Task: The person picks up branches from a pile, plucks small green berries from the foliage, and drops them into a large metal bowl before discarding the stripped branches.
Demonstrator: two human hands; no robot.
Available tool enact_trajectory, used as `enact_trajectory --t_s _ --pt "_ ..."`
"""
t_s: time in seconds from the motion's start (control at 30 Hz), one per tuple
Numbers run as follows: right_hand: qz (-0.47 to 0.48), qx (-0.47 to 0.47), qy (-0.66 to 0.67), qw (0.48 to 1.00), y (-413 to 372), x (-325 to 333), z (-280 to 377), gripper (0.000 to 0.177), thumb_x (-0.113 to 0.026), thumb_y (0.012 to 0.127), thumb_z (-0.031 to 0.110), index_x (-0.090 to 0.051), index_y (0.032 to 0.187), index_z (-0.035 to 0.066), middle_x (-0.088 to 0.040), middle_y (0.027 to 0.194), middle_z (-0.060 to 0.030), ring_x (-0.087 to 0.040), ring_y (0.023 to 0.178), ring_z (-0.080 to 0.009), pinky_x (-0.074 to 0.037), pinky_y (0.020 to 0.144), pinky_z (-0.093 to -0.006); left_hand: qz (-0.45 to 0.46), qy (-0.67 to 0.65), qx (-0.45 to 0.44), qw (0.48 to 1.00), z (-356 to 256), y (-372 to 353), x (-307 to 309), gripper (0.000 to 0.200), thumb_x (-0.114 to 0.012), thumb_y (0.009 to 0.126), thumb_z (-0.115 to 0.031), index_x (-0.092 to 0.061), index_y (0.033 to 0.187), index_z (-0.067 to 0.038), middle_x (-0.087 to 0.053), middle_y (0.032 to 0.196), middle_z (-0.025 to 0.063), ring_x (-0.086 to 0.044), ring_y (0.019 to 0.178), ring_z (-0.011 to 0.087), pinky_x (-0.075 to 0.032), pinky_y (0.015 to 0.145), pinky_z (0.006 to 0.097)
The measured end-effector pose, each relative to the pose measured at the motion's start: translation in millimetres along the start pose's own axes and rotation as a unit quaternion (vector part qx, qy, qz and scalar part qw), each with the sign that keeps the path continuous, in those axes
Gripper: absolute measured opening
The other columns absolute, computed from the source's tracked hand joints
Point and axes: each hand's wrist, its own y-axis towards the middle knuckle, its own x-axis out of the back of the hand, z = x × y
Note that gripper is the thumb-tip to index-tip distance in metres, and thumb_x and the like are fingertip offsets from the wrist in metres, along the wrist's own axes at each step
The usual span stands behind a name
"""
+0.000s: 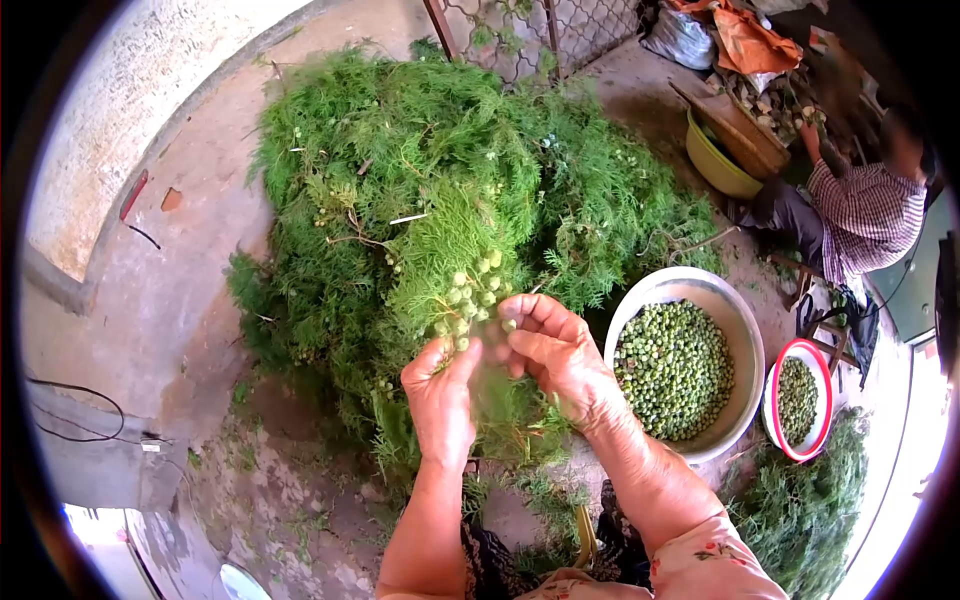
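Note:
Between thumb and fingers, my left hand (pixel 440 390) pinches the lower end of a leafy green sprig (pixel 450 240) with a cluster of round green cones (pixel 470 296) on it. My right hand (pixel 556 350) is just right of the cluster, its thumb and forefinger closed on a small green cone (pixel 509 324). Behind both hands lies a large heap of green branches (pixel 370 130). To the right of my right hand, a wide metal basin (pixel 742 300) holds many loose green cones (pixel 675 370).
A smaller red-rimmed bowl (pixel 827 385) of cones stands right of the basin. At the upper right a person in a checked shirt (pixel 870 215) sits near a yellow-green tub (pixel 715 165) and a woven tray (pixel 738 130). More branches (pixel 805 510) lie at the lower right.

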Motion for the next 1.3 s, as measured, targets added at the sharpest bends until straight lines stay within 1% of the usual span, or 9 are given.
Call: enact_trajectory --t_s 0.2,0.3,0.37,0.5,0.67,0.8,0.97,1.27,1.3 --pt "0.010 0.024 -0.044 0.999 -0.3 2.5 -3.7 0.021 -0.067 0.081 0.018 -0.059 0.093 0.003 -0.058 0.071 0.0015 -0.048 0.057 -0.0057 -0.038 0.051 -0.0190 0.005 0.240 -0.076 0.968 1.1 -1.5 -7.5 0.006 -0.064 0.080 -0.001 -0.059 0.078 0.003 -0.054 0.069 -0.0024 -0.042 0.065 0.0048 -0.037 0.058 0.0213" --pt "-0.006 0.090 -0.061 0.994 3.8 2.9 -16.1 0.021 -0.071 0.077 0.017 -0.061 0.088 0.003 -0.061 0.073 0.0005 -0.050 0.058 -0.0045 -0.040 0.051 -0.0191 0.001 0.312 -0.139 0.940 2.8 -0.8 -5.9 0.009 -0.063 0.079 0.000 -0.056 0.075 0.003 -0.048 0.060 0.0011 -0.037 0.058 0.0062 -0.035 0.051 0.0233" --pt "-0.025 0.075 -0.108 0.991 1.6 0.6 -12.8 0.022 -0.071 0.076 0.017 -0.061 0.086 0.000 -0.062 0.074 -0.0013 -0.053 0.064 -0.0059 -0.044 0.059 -0.0200 -0.007 0.335 -0.184 0.924 0.6 -1.9 -11.1 0.011 -0.063 0.078 0.001 -0.053 0.073 0.003 -0.042 0.053 0.0039 -0.033 0.053 0.0077 -0.033 0.046 0.0250" --pt "-0.060 0.051 -0.133 0.988 1.0 -2.0 -16.9 0.027 -0.073 0.075 0.022 -0.062 0.084 -0.001 -0.063 0.072 -0.0027 -0.052 0.063 -0.0066 -0.044 0.059 -0.0223 0.000 0.406 -0.170 0.898 2.6 -3.0 -5.3 0.005 -0.062 0.074 0.002 -0.059 0.079 0.000 -0.060 0.068 0.0109 -0.056 0.053 0.0196 -0.043 0.050 0.0287" --pt "-0.097 0.006 -0.206 0.974 -7.1 -13.9 -3.7 0.024 -0.069 0.078 0.020 -0.063 0.086 -0.002 -0.063 0.070 -0.0042 -0.051 0.062 -0.0075 -0.043 0.057 -0.0233 -0.010 0.415 -0.246 0.876 7.1 0.3 -5.0 0.011 -0.061 0.072 0.006 -0.061 0.082 0.001 -0.060 0.070 0.0118 -0.059 0.058 0.0207 -0.046 0.051 0.0305" --pt "-0.057 0.019 -0.221 0.974 -8.8 -11.7 -1.7 0.027 -0.062 0.084 0.021 -0.061 0.096 -0.003 -0.062 0.071 -0.0075 -0.054 0.059 -0.0096 -0.045 0.053 -0.0246 -0.028 0.393 -0.230 0.890 10.0 0.5 -5.9 0.020 -0.059 0.072 0.009 -0.063 0.089 0.000 -0.061 0.071 0.0111 -0.060 0.059 0.0198 -0.045 0.050 0.0289" --pt "-0.080 0.090 -0.251 0.960 -7.5 -7.1 -11.9 0.024 -0.064 0.083 0.021 -0.062 0.090 -0.002 -0.059 0.063 -0.0037 -0.052 0.055 -0.0075 -0.043 0.050 -0.0239 -0.010 0.448 -0.262 0.855 2.5 -1.8 -10.7 0.024 -0.057 0.073 0.008 -0.063 0.093 -0.002 -0.060 0.071 0.0102 -0.059 0.057 0.0203 -0.045 0.050 0.0306" --pt "-0.092 0.057 -0.163 0.981 -6.7 -3.7 -22.1 0.023 -0.063 0.084 0.019 -0.060 0.092 -0.002 -0.059 0.068 -0.0026 -0.051 0.057 -0.0058 -0.043 0.050 -0.0210 0.001 0.425 -0.250 0.870 12.2 0.5 -10.1 0.024 -0.055 0.075 0.010 -0.063 0.096 0.001 -0.063 0.078 0.0131 -0.061 0.064 0.0237 -0.047 0.055 0.0301" --pt "-0.095 0.057 -0.146 0.983 -7.0 -4.6 -21.7 0.024 -0.062 0.085 0.022 -0.059 0.090 -0.001 -0.058 0.067 -0.0022 -0.050 0.056 -0.0062 -0.041 0.047 -0.0205 -0.012 0.415 -0.264 0.870 12.0 -0.3 -13.6 0.020 -0.056 0.073 0.010 -0.063 0.089 0.001 -0.061 0.074 0.0129 -0.060 0.062 0.0243 -0.046 0.054 0.0311"
